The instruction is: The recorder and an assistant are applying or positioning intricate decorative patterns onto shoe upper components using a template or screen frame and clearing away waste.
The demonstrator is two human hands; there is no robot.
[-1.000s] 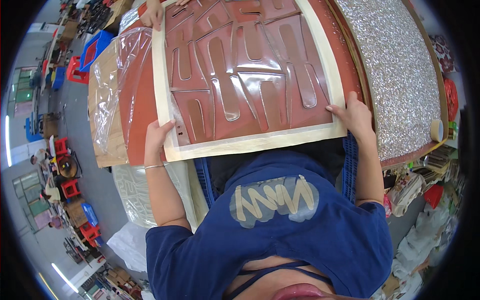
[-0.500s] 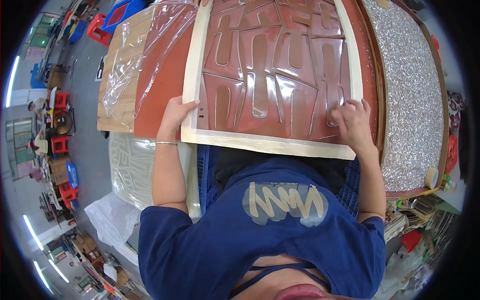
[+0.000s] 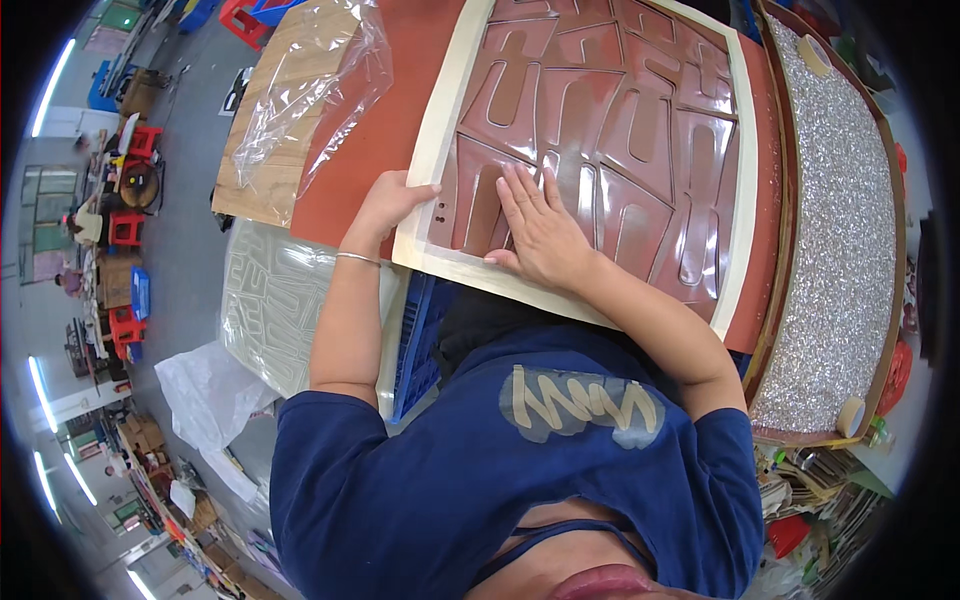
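Observation:
A clear plastic template sheet point(image 3: 566, 105) with slot-like shapes and a cream border lies over a reddish-brown board point(image 3: 345, 190) in front of me. My left hand point(image 3: 389, 207) pinches its left border near the bottom corner, thumb on top and the other fingers mostly hidden at the edge. Flat on the lower left part of the sheet rests my right hand point(image 3: 545, 230), its fingers spread and holding nothing. Shiny reflections run over the plastic around both hands.
Left of the sheet, crumpled clear film point(image 3: 320, 100) covers a wooden board point(image 3: 262, 150). Below it sits a pale embossed panel point(image 3: 275, 290) in plastic. On the right stands a silver glittery panel point(image 3: 835, 230) with tape rolls point(image 3: 851, 416). Red stools point(image 3: 125, 228) and people are far left.
My right hand has moved left from the sheet's right side and now lies flat near its lower left. The sheet appears shifted right and tilted as the view turned. My left hand stays on the border.

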